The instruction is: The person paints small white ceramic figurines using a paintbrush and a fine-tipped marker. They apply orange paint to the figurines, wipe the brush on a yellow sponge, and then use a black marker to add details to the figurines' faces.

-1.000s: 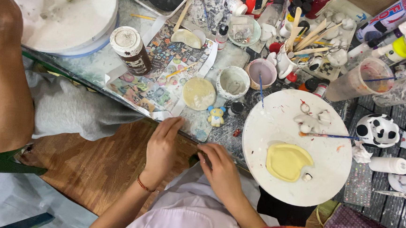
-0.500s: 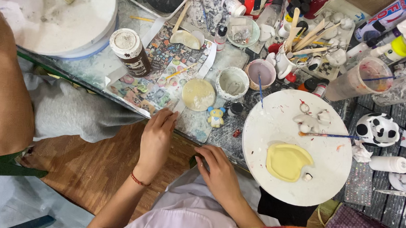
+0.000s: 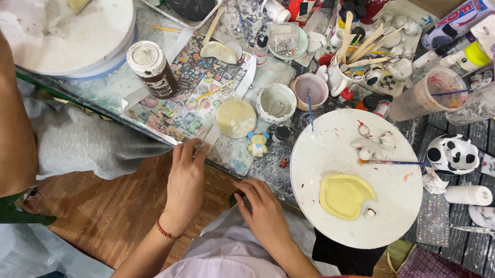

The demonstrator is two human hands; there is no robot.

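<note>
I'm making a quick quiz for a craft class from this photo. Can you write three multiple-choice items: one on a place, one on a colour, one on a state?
1. Where does the pale yellow clay piece lie?
A. on the white round board
B. on the wooden floor
C. in the black tray

2. What colour is the bracelet on the left hand?
A. blue
B. red
C. green

3. What is the left hand doing?
A. holding a brush
B. resting in the lap
C. fingertips touching the white strip at the table edge

Key: 1 A, the piece sits low on the board. 2 B, a red band circles the wrist. 3 C, the fingers meet the strip's near end.
</note>
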